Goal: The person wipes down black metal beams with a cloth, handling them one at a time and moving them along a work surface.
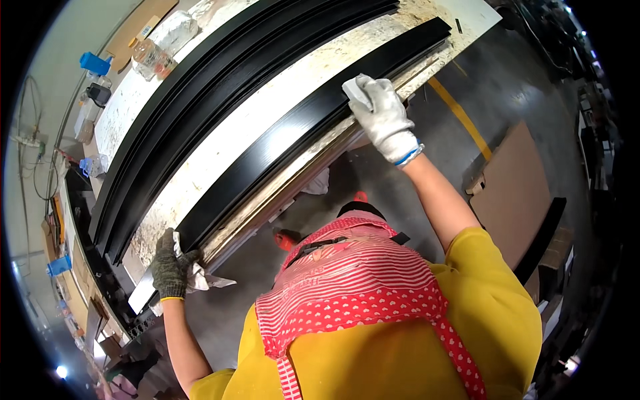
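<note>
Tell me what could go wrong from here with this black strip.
The black strip lies close to the table's near edge, so uneven pressure from the right hand might slide it off. What looks like a white cloth hangs loosely at the left hand and could snag. Brownish residue speckles the table; if loose, it might scratch the strip.

My white bench [260,110], stained tan in patches, carries one long black strip [287,133] along the edge nearest me, more black strips [193,100] toward the far edge, an orange-capped bottle [153,59] beyond those, and a dark sliver [459,26] near the right corner.
</note>
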The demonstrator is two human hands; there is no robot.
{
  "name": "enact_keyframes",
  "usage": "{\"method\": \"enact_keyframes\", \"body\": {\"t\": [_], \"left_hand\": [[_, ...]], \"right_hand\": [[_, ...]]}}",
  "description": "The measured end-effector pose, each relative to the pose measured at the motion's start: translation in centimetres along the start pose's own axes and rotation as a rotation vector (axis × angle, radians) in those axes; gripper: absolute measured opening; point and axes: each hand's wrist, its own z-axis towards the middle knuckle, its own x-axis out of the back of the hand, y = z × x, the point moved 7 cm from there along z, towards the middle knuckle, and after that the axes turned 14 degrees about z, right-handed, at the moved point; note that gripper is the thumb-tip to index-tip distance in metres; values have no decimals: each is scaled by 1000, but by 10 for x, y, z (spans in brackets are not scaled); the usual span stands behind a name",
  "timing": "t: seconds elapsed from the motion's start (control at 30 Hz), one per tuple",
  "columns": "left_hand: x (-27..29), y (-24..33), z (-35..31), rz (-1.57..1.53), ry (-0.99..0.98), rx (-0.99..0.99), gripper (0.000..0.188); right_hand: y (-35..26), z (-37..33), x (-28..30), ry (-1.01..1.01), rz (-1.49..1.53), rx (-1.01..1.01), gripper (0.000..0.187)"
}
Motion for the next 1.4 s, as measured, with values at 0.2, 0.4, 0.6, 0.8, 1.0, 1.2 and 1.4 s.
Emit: {"method": "enact_keyframes", "body": {"t": [0.2,0.4,0.6,0.8,1.0,1.2,1.4], "left_hand": [[10,14,2,137,-7,-106,85],[9,7,1,176,-87,-121,86],[11,13,2,202,-156,-109,85],[10,-69,-22,-9,100,-106,77],[-4,-228,-53,264,-173,97,89],[-26,-242,-50,166,-173,35,87],[-23,-241,-50,188,-62,-64,83]], "right_hand": [[-201,-43,-105,-237,239,72,18],[-185,-33,-69,-81,269,8,14],[-232,-52,-133,-276,151,-38,15],[-257,-38,-91,-153,79,269,18],[-200,-39,-81,-57,106,59,18],[-354,-57,-142,-336,549,64,22],[-305,-56,-131,12,175,32,26]]}}
